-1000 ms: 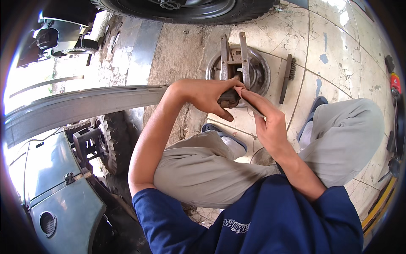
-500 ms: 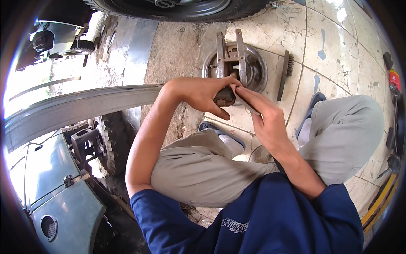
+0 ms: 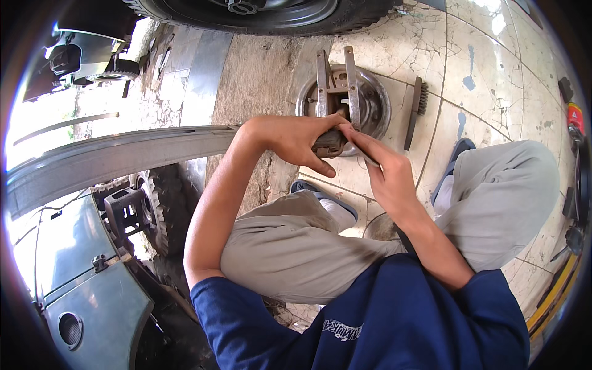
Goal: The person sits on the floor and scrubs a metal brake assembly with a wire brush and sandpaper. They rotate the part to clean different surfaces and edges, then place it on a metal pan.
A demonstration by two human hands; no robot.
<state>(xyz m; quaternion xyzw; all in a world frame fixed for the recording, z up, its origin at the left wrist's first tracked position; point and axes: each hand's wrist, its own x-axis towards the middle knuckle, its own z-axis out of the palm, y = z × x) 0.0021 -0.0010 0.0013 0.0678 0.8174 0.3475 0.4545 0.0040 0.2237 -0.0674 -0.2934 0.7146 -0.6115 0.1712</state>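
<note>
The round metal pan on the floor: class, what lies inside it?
Inside the round metal pan stand two upright rusty metal bars of a bracket-like part. The left hand and the dark part it grips cover the pan's near edge, so anything there is hidden.
</note>
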